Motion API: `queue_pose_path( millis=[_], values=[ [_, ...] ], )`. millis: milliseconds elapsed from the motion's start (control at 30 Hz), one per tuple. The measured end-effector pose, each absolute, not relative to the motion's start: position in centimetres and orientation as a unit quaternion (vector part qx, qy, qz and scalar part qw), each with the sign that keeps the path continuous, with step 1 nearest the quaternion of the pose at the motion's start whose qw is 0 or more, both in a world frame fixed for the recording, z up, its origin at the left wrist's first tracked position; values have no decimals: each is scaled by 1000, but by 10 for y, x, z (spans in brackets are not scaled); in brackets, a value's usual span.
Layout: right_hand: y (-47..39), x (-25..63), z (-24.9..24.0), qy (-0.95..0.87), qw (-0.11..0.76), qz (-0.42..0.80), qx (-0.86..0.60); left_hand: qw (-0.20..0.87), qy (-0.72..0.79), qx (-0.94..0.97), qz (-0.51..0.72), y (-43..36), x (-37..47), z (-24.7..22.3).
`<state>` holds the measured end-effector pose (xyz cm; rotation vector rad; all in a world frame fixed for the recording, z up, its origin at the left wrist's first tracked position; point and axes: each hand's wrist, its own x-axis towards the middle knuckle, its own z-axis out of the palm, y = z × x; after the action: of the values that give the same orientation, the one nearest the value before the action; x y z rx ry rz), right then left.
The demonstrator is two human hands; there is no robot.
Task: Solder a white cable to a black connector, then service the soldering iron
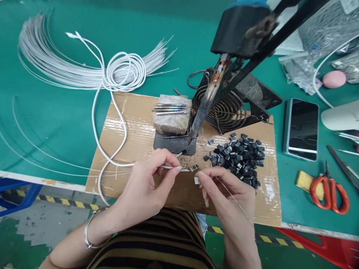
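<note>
My left hand (157, 179) pinches the end of a white cable (112, 163), whose thin stripped wires point right. Between my hands is a small connector (193, 168), close to the wire ends; whether they touch I cannot tell. My right hand (224, 190) is closed in a pinch beside the connector. A thin wire (234, 198) runs across its palm, and a small silvery piece (196, 181) shows at its fingertips. Just above, the soldering iron (203, 106) points down at a dark pad (174, 145). The cable's coil (126, 71) lies at the upper left.
Cardboard (120, 108) covers the worktop. A wrapped block (172, 123) with metal rods stands behind the pad, a black fan (224, 108) behind the iron. Black pieces (241, 157) are heaped to the right. Beyond are a phone (301, 129), a yellow sponge (304, 182) and scissors (333, 192).
</note>
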<state>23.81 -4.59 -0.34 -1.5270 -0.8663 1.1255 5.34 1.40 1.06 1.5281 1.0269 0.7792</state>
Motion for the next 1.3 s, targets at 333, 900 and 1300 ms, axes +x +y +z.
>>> queue_pose_path(
  millis=[333,900,1300],
  values=[
    [-39,233,1,-290,469,614,-564,532,391,680,318,15,52,14],
    [-48,216,-9,-351,541,506,-573,688,358,532,340,10,54,12],
    [-45,213,-8,-322,578,469,-585,663,404,526,349,10,54,14]
  ],
)
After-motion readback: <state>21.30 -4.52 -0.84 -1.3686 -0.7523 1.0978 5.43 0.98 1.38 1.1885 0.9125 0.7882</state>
